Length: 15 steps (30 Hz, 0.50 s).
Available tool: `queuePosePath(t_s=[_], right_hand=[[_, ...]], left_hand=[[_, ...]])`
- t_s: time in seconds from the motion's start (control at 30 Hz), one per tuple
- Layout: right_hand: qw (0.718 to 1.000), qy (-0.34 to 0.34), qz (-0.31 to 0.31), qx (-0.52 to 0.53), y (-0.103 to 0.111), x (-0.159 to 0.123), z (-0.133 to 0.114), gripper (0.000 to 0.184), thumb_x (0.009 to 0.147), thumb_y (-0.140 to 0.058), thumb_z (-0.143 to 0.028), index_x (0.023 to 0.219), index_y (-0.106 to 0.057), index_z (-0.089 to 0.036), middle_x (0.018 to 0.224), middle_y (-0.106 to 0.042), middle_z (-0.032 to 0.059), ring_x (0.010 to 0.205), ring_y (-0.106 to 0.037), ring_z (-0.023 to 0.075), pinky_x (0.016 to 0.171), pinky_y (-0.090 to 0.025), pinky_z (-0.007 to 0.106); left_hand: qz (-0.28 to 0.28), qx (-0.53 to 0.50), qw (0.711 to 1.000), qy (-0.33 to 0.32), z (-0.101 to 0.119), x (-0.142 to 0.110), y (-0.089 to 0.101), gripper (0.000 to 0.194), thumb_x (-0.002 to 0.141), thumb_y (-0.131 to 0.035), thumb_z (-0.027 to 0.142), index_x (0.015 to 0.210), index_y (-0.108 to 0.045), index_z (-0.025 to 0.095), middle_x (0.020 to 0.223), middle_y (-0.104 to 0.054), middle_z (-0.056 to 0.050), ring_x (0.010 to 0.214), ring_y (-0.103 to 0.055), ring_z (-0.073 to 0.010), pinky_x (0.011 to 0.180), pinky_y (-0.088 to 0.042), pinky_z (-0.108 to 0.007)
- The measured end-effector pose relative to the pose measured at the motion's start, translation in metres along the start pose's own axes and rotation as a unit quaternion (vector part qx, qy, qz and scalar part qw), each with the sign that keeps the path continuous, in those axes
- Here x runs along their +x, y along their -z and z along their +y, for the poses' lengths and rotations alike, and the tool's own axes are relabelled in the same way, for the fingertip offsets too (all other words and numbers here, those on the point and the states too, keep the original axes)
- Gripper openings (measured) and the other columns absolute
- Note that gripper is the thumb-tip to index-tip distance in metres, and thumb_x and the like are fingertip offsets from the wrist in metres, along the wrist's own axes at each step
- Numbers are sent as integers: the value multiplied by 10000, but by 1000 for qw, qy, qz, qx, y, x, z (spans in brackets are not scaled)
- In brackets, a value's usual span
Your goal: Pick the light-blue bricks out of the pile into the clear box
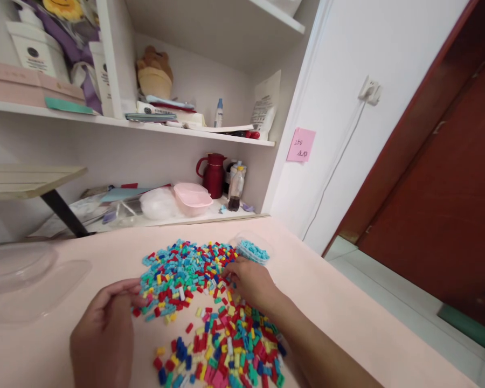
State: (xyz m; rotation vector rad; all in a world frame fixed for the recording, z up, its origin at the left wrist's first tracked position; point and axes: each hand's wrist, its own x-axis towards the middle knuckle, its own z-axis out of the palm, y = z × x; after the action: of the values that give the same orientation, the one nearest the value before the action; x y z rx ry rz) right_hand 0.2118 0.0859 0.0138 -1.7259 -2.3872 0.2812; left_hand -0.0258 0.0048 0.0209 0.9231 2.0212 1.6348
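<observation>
"Left hand (107, 323), its fingers?"
"Narrow, at the far bricks' (181, 272) left edge."
"Pointing where?"
"Long axes every way, some beside the right hand (248, 277), fingers curled; either hand's hold cannot be told."

A person's bare left hand (105, 320) extends from the lower left, thumb side turned inward, its fingers (123, 285) arched toward the right with the tips close together. Opposite, the bare right hand (251, 279) is held back upward, fingers bent down and inward, their grip partly hidden. The bare right forearm (319, 342) slants from the lower right to a nearly straight wrist (277, 303).
</observation>
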Motion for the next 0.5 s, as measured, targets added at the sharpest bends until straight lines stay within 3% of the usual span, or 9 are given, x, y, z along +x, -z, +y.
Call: queuePosePath(t_s=[0.27,0.37,0.5], right_hand=[[1000,-17,1,-19,4,2,-3,225,816,-541,-203,952,-697,-291,1059,-677,15,934,-607,189,658,-356,261],[1000,-25,-4,-10,6,1,-4,186,784,-568,-191,916,-671,-271,1021,-674,8,901,-599,175,632,-324,253],[1000,-25,-10,3,10,-1,-3,148,751,-599,-177,879,-630,-246,961,-665,3,847,-583,157,604,-280,246]], left_hand=[[-107,-21,979,-172,-7,-30,-11,236,750,-515,399,828,-656,226,612,-625,32,633,-646,-148,550,-509,-204],[-124,-33,976,-178,-8,-34,-14,212,740,-526,368,809,-663,221,656,-641,21,562,-626,-121,492,-511,-182],[-107,-43,984,-135,-5,-36,-15,197,739,-520,348,815,-657,229,607,-608,32,545,-621,-117,421,-481,-155]])
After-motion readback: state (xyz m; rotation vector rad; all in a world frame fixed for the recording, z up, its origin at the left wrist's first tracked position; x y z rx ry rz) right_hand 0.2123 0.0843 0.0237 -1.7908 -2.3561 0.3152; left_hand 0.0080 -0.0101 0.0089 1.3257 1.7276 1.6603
